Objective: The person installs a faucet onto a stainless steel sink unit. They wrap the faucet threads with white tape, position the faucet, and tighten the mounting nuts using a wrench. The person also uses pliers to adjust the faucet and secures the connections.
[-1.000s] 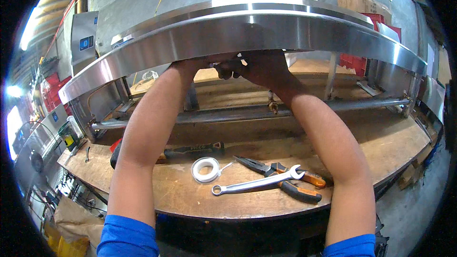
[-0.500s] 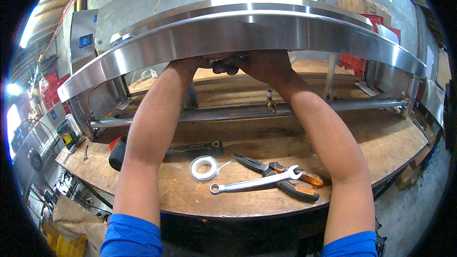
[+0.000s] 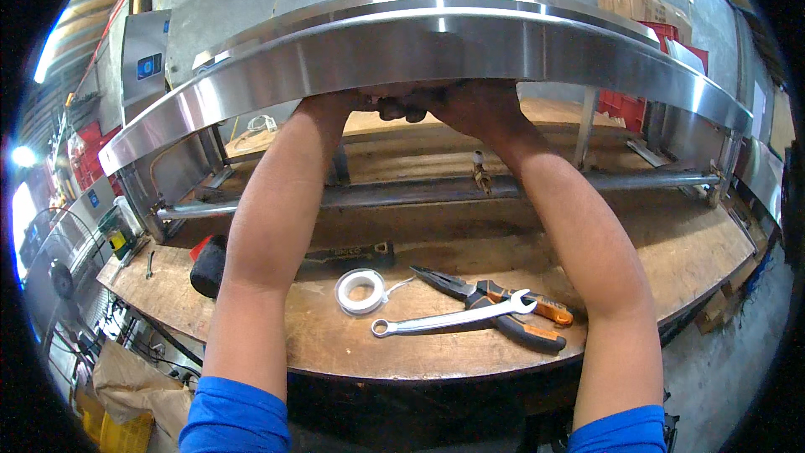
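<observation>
Both of my arms reach under the front rim of a large stainless steel frame (image 3: 470, 50) standing on a wooden workbench. My left hand (image 3: 340, 101) is tucked up behind the rim, and its fingers are hidden. My right hand (image 3: 478, 107) is beside it, partly covered by the same rim. A few dark, curled fingertips show between the hands and seem to belong to the right one; whatever they grip is out of sight. Below and behind the right wrist, a brass valve fitting (image 3: 480, 174) sticks up from a long metal pipe (image 3: 394, 195) running across the frame.
On the bench's near part lie a roll of white thread tape (image 3: 342, 294), a combination wrench (image 3: 444, 320) resting across orange-and-black pliers (image 3: 537, 335), and a black-headed mallet (image 3: 208, 267) partly behind my left forearm. A fan (image 3: 63, 281) stands at left; red crates (image 3: 620, 109) are behind.
The hands stay under the rim, with the fingertips shifting very slightly. The whole view has moved a little, so the frame's rim sits slightly higher. The tools lie as before.
</observation>
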A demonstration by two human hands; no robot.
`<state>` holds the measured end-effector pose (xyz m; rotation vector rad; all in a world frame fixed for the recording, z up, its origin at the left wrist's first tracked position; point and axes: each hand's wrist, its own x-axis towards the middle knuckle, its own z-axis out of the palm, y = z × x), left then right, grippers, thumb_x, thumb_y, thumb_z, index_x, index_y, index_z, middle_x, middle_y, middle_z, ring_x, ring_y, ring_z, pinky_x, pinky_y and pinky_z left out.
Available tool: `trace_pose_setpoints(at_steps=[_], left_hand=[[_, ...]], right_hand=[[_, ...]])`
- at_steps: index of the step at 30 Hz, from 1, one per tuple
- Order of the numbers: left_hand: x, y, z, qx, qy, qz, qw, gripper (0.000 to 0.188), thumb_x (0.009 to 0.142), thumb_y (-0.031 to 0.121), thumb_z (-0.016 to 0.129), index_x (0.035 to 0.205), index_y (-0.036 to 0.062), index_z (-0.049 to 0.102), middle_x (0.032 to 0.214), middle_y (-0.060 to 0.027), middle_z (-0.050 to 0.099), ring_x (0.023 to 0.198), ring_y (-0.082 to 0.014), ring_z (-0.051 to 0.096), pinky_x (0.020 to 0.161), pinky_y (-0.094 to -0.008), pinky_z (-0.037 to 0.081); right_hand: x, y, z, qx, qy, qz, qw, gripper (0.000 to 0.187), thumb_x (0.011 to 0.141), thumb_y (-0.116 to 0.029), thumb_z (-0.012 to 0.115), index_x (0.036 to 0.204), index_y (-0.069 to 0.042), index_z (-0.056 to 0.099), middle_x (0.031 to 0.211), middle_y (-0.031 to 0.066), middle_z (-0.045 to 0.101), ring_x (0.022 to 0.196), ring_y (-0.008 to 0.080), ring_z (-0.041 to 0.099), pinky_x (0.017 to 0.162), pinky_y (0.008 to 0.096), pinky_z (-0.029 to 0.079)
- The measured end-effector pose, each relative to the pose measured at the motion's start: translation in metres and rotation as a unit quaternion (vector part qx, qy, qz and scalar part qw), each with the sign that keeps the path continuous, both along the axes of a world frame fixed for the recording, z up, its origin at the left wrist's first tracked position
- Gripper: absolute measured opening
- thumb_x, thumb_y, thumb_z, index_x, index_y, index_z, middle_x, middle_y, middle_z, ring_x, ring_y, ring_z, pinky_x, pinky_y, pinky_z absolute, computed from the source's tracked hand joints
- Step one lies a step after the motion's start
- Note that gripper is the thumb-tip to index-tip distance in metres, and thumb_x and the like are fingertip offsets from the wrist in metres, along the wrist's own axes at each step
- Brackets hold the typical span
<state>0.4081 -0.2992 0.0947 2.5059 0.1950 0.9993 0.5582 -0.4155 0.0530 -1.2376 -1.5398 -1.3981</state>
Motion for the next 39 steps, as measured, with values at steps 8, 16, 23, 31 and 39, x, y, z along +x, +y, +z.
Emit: trace_pose_setpoints(at_steps=[8, 16, 23, 31, 39], left_hand=[[0.001, -0.001, -0.006, -0.009, 0.002, -0.006, 1.0, 0.028, 0.093, 0.033, 0.058, 0.101, 0.0065, 0.06, 0.076, -0.0053, 0.06, 0.068, -0.0167, 0.054, 0.064, -0.0313, 0.047], [0.006, -0.003, -0.007, -0.024, 0.008, -0.021, 0.999, 0.027, 0.093, 0.033, 0.059, 0.099, 0.0062, 0.06, 0.073, -0.004, 0.059, 0.064, -0.0149, 0.053, 0.06, -0.0301, 0.047], [0.01, -0.008, -0.008, -0.046, 0.022, -0.037, 0.998, 0.027, 0.093, 0.032, 0.059, 0.098, 0.006, 0.059, 0.07, -0.0029, 0.058, 0.061, -0.0133, 0.053, 0.057, -0.029, 0.047], [0.032, -0.006, -0.019, 0.027, -0.035, -0.038, 0.998, 0.031, 0.088, 0.032, 0.066, 0.095, 0.0026, 0.06, 0.071, -0.0078, 0.06, 0.062, -0.0154, 0.055, 0.057, -0.0325, 0.048], [0.027, -0.031, -0.014, -0.014, -0.038, -0.058, 0.997, 0.024, 0.089, 0.025, 0.06, 0.083, 0.0018, 0.06, 0.062, -0.0058, 0.056, 0.053, -0.0108, 0.049, 0.048, -0.0275, 0.041]], right_hand=[[0.004, 0.005, -0.005, -0.027, -0.004, -0.023, 0.999, 0.04, 0.084, -0.045, 0.061, 0.102, -0.01, 0.066, 0.091, 0.0123, 0.068, 0.09, 0.0311, 0.064, 0.082, 0.0444, 0.049], [0.007, 0.013, -0.005, -0.035, -0.029, -0.083, 0.995, 0.031, 0.084, -0.038, 0.062, 0.103, -0.014, 0.067, 0.093, 0.0114, 0.067, 0.093, 0.0307, 0.063, 0.081, 0.0467, 0.049], [0.012, 0.018, -0.006, -0.033, 0.056, -0.017, 0.998, 0.026, 0.082, -0.032, 0.064, 0.095, -0.009, 0.067, 0.092, 0.0144, 0.067, 0.089, 0.0314, 0.064, 0.08, 0.0458, 0.049], [0.013, 0.018, -0.002, -0.012, 0.033, -0.063, 0.997, 0.032, 0.073, -0.033, 0.074, 0.096, -0.011, 0.068, 0.095, 0.0099, 0.067, 0.094, 0.0304, 0.062, 0.08, 0.0443, 0.048], [0.022, 0.011, 0.005, -0.102, 0.059, 0.036, 0.992, 0.032, 0.076, -0.031, 0.074, 0.098, -0.009, 0.067, 0.093, 0.0114, 0.067, 0.094, 0.03, 0.062, 0.082, 0.045, 0.048]])
